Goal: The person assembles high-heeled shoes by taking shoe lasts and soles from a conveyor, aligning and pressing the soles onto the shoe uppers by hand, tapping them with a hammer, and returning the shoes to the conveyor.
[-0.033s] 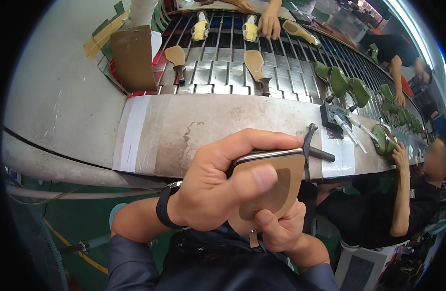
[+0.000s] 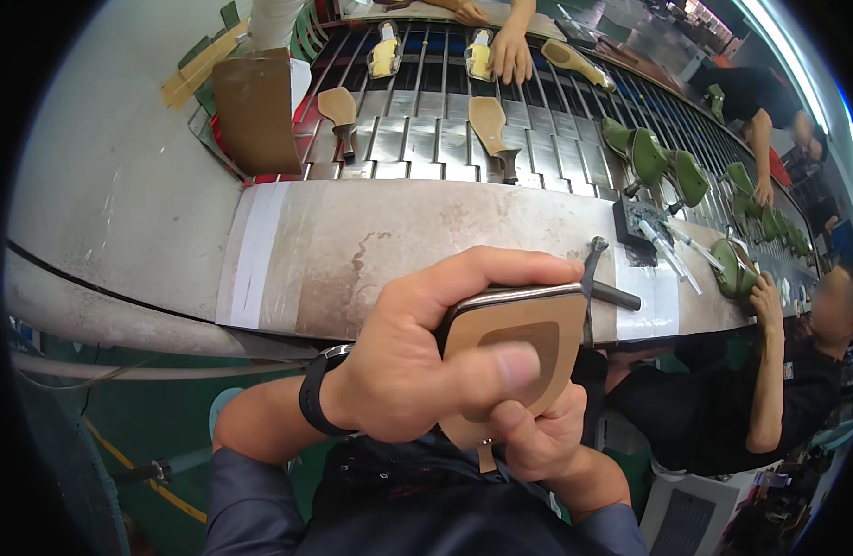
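Both my hands hold a tan shoe [image 2: 558, 347] over the bench's near edge, its sole toward me and a darker patch at the sole's middle. My left hand [image 2: 403, 343] wraps its left and upper edge, thumb pressed flat across the sole and forefinger stretched along the top. My right hand [image 2: 542, 435] pinches the lower right side, its thumb on the sole and its other fingers mostly hidden behind. A small strap [image 2: 486, 458] hangs at the lower end. Right beside the upper right edge is a dark metal tool [image 2: 617, 296], partly hidden; its kind is unclear.
Beyond the bench [image 2: 426, 227], a slatted conveyor [image 2: 426, 139] carries tan soles with heels [image 2: 489, 125] and green heeled shoes [image 2: 647, 157]. Syringes [image 2: 663, 248] lie by a black block [image 2: 633, 225]. A brown board [image 2: 255, 116] stands left. Co-workers' hands [image 2: 510, 56] reach in across and at right [image 2: 768, 301].
My left thumb has slid slightly right across the sole, and the shoe has tilted or shifted a little. Across the conveyor, a co-worker's hand has moved slightly left and nearer, with fingers spreading.
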A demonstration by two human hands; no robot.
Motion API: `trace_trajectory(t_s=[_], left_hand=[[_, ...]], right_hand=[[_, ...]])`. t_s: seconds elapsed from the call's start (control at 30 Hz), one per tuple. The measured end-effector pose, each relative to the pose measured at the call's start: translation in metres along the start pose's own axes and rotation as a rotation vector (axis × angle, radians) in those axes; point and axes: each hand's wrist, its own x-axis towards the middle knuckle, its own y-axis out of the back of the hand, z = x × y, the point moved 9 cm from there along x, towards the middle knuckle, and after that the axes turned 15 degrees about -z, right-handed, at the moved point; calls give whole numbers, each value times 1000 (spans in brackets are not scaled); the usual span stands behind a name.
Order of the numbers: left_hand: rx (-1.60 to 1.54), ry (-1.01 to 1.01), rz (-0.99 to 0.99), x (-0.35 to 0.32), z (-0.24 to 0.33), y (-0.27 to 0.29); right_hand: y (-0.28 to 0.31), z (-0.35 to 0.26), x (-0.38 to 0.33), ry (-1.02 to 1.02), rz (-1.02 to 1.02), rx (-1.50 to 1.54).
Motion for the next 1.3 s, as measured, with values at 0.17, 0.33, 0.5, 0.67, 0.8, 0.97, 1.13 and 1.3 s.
trace_trajectory(t_s=[0.17, 0.33, 0.5, 0.67, 0.8, 0.97, 1.13, 1.3], left_hand=[[100, -106, -101, 4, 1, -3], [46, -76, -95, 10, 1, -6], [22, -81, -93, 23, -1, 3], [-101, -129, -198, 58, -16, 33], [-16, -152, -186, 67, -17, 42], [333, -306, -77, 61, -3, 44], [488, -346, -51, 59, 6, 49], [517, -319, -119, 53, 4, 52]], right_hand=[[9, -12, 7, 62, 73, -27], [15, -17, 4, 101, 78, -67], [25, -5, 6, -68, 143, 31], [49, 6, 23, -109, 83, 276], [62, 6, 29, -81, 42, 361], [60, 4, 33, -38, 45, 475], [61, 2, 36, -39, 90, 339], [61, 2, 38, -80, 171, 130]])
